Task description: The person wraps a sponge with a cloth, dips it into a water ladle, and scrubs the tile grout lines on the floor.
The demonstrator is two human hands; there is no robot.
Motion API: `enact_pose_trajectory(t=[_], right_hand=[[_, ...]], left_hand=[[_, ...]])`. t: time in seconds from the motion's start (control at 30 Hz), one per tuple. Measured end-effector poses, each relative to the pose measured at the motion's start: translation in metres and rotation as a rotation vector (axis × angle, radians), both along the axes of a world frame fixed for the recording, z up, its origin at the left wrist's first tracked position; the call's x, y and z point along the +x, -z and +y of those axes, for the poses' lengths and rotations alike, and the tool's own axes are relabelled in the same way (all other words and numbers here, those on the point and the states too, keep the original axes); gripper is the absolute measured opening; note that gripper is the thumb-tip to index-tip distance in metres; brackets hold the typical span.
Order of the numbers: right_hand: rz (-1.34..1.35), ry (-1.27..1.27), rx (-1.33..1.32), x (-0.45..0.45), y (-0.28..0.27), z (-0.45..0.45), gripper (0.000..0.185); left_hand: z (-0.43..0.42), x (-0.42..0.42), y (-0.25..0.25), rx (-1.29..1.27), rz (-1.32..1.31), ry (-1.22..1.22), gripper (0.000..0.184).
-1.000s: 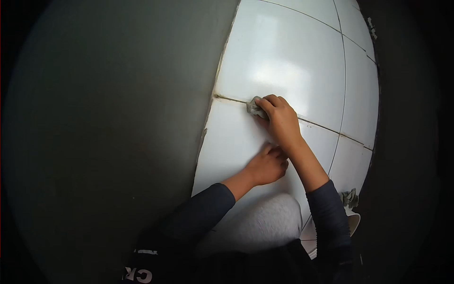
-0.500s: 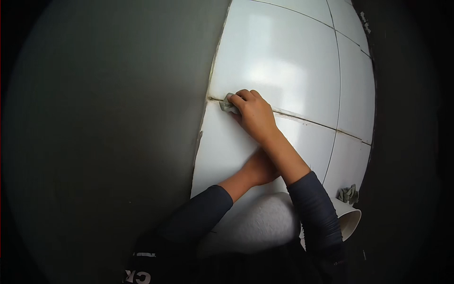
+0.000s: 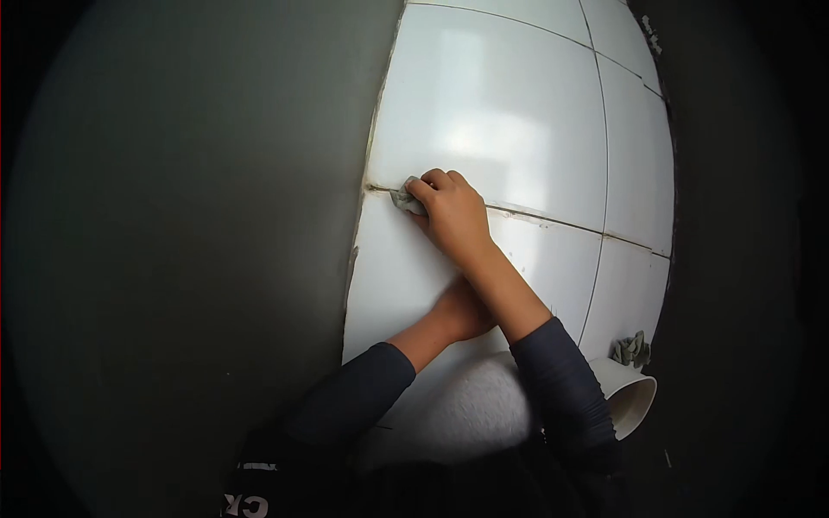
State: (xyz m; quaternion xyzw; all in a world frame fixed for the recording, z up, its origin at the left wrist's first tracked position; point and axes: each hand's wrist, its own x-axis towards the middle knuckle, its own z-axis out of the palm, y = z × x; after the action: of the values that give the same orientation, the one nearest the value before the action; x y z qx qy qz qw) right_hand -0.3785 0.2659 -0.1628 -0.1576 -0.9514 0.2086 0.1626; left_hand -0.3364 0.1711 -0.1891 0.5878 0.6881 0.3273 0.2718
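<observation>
My right hand [image 3: 456, 210] is closed around a small crumpled grey-green cloth [image 3: 404, 199]. The cloth rests on the dark grout line [image 3: 544, 216] between two white tiles [image 3: 484, 104], close to their left edge. Crossing beneath my right forearm is my left hand [image 3: 462, 311], low over the nearer tile. The forearm hides its fingers, so what it holds or touches does not show.
A white bucket [image 3: 617, 384] lies tipped at the lower right, its mouth turned right. Beside its rim sits another crumpled grey-green cloth [image 3: 633, 350]. A dark grey surface [image 3: 190, 216] borders the tiles' rough left edge. My grey-clad knee [image 3: 466, 410] is in front.
The whole view has shifted slightly, so the tiles and bucket appear a little further left. My right hand and its cloth have moved slightly right along the grout line.
</observation>
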Motion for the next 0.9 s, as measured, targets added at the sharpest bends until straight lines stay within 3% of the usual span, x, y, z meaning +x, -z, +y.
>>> enact_pose_trajectory(t=[0.1,0.17,0.27,0.37,0.43,0.5,0.6,0.63,0.67,0.77,0.83,0.87,0.9], right_hand=[[-0.025,0.043,-0.074,0.022,-0.005,0.015,0.029],[-0.034,0.148,-0.11,0.06,-0.005,0.035,0.035],[-0.102,0.313,-0.136,0.119,-0.013,0.069,0.031],[-0.094,0.34,-0.152,0.134,-0.011,0.079,0.03],[-0.01,0.186,0.006,0.112,-0.007,0.068,0.031],[0.014,0.092,0.0,0.074,-0.002,0.046,0.035],[0.058,-0.055,-0.03,0.008,0.002,0.012,0.03],[-0.004,-0.087,-0.015,-0.009,0.003,0.002,0.037],[-0.038,-0.091,-0.006,-0.023,0.007,-0.005,0.036],[-0.104,-0.082,-0.016,-0.022,-0.002,-0.004,0.036],[-0.09,-0.056,-0.06,0.006,-0.008,0.011,0.037],[-0.086,-0.028,-0.054,0.022,-0.009,0.02,0.038],[-0.088,0.022,-0.046,0.039,-0.008,0.029,0.038]], left_hand=[[0.001,0.001,0.004,-0.016,0.145,0.031,0.018],[-0.009,0.004,0.018,0.299,0.467,0.077,0.014],[-0.009,0.003,0.014,0.244,0.594,0.133,0.016],[-0.01,0.004,0.015,0.277,0.597,0.111,0.015],[-0.008,0.005,0.015,0.266,0.602,0.106,0.014],[-0.008,0.004,0.018,0.331,0.561,0.071,0.012],[-0.002,0.004,0.005,0.033,0.335,0.027,0.023],[-0.003,0.002,0.004,-0.152,0.058,0.047,0.027],[-0.006,-0.001,0.003,-0.169,-0.022,0.082,0.031],[-0.008,0.005,0.019,-0.108,-0.031,0.09,0.031],[-0.002,0.006,0.014,0.005,0.269,0.038,0.023],[-0.01,0.01,0.034,0.088,0.471,0.126,0.017],[-0.011,0.008,0.025,0.162,0.485,0.118,0.015]])
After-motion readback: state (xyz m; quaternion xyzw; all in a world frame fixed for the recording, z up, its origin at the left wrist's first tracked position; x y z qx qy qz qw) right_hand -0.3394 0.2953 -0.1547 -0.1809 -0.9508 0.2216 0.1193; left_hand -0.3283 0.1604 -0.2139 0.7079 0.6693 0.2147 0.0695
